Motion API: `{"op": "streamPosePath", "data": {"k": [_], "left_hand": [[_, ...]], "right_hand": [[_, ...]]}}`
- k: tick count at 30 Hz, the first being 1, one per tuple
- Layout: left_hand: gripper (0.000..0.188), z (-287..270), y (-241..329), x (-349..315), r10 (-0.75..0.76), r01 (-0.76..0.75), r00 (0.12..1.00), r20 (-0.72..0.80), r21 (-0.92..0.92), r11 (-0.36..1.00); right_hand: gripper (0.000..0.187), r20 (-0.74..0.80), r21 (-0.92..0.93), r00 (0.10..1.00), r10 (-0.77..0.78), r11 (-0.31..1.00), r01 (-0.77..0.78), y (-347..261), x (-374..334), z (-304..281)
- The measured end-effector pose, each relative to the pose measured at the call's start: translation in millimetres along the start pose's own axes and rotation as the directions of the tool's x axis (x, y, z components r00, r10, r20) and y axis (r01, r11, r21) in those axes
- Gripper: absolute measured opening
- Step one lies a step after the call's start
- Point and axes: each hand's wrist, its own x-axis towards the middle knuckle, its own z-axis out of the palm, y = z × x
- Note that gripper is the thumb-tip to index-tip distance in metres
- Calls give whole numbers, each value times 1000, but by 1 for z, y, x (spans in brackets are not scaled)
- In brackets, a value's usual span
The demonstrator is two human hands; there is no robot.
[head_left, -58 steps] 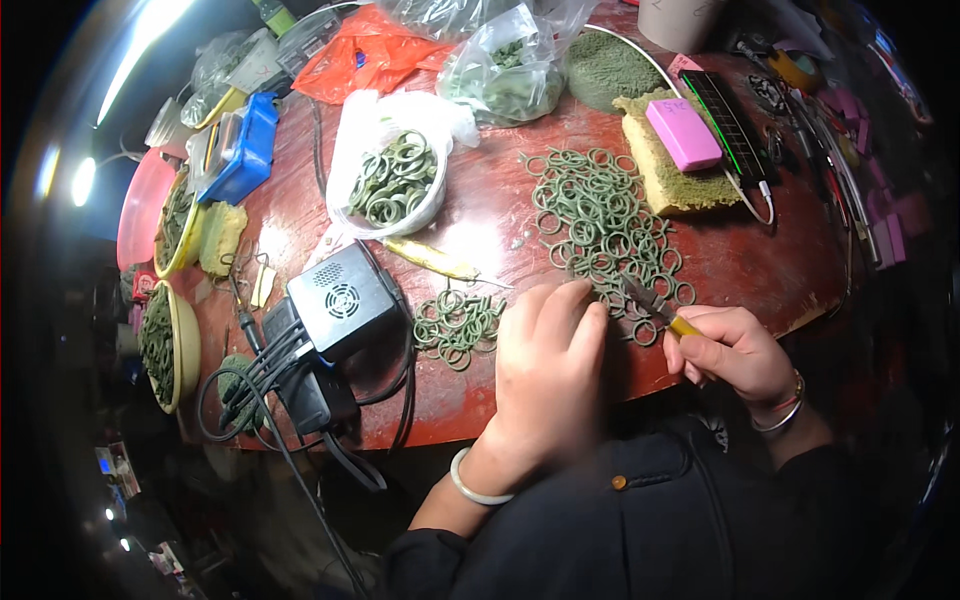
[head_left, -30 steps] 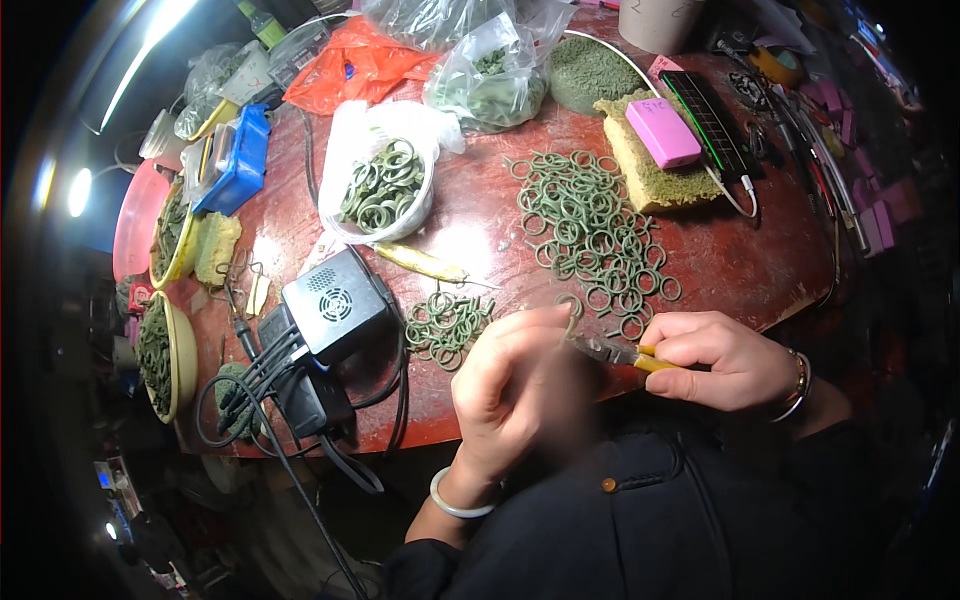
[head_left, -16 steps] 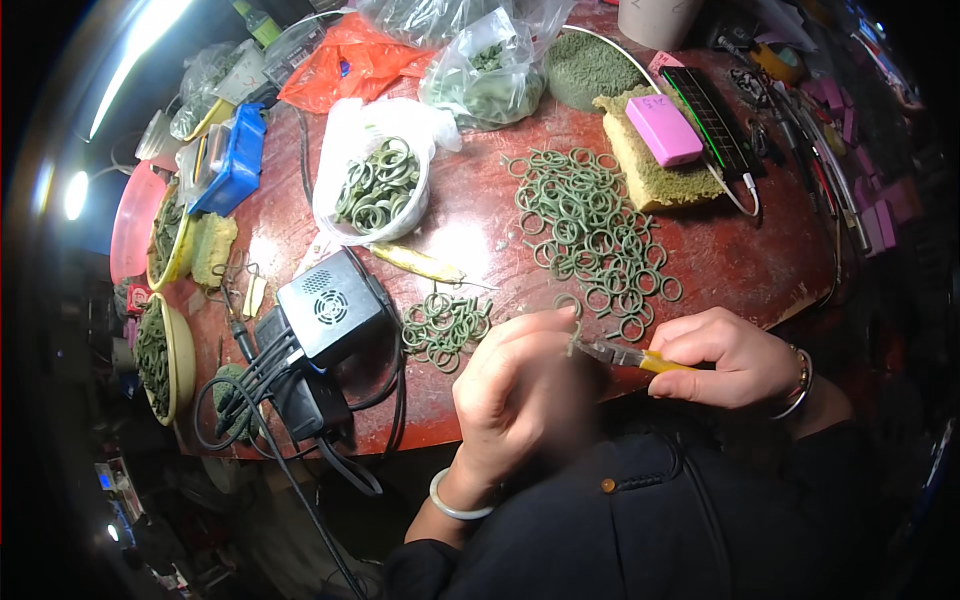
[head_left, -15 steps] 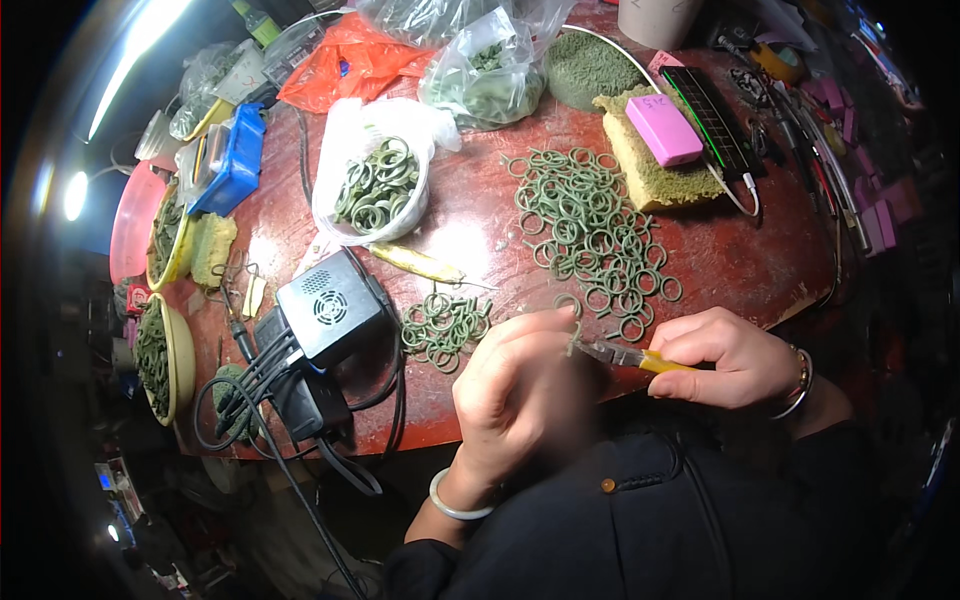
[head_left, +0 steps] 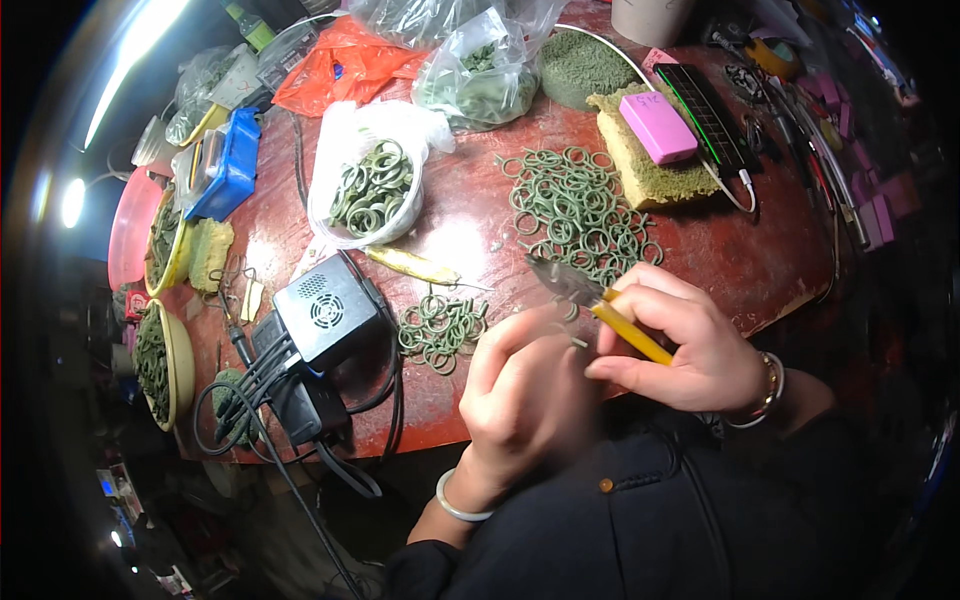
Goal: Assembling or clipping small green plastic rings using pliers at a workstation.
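Observation:
My right hand (head_left: pixel 680 345) is closed around diagonal-cutting pliers with yellow handles (head_left: pixel 635 332); their dark metal jaws point up and left, above the near edge of a large heap of green rings (head_left: pixel 575 210). My left hand (head_left: pixel 525 385) is pinched closed, its fingers partly smeared by motion. At its fingertips shows the pale end of a small green ring (head_left: pixel 579 342), mostly hidden by the fingers. A smaller heap of green rings (head_left: pixel 440 330) lies just beyond my left hand, on the red tabletop (head_left: pixel 470 225).
A white tub (head_left: pixel 370 205) of larger green rings stands beyond a knife-like tool (head_left: pixel 415 266). To the left sit a grey fan-vented box (head_left: pixel 325 308) and black cables (head_left: pixel 240 410). A pink block (head_left: pixel 658 128) rests on a yellow sponge (head_left: pixel 640 175). Plastic bags (head_left: pixel 480 80) line the back.
The pliers have swung up and left, away from my left fingertips, and my right hand has turned with them. My left hand stays nearly in place, still pinched.

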Motion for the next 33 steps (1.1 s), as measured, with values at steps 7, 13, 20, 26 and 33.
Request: {"op": "streamPosePath", "data": {"k": [7,13,20,26,33], "left_hand": [[26,5,6,3,203,-201,979,21,278,939],[22,7,-4,-13,-84,57,988,-127,-197,979],[18,-7,-7,-5,-219,242,969,112,-283,928],[14,-8,-11,-6,-229,258,965,126,-317,913],[9,-18,-20,-16,-295,318,948,122,-439,840]], "right_hand": [[23,-77,-304,992,-100,950,72,4,5,8],[26,-144,-515,963,-228,848,124,-1,5,10],[30,-156,-518,919,-361,823,235,1,7,13],[31,-141,-442,947,-290,874,202,1,6,10],[21,36,-219,996,-82,972,88,-1,-10,-15]]}}
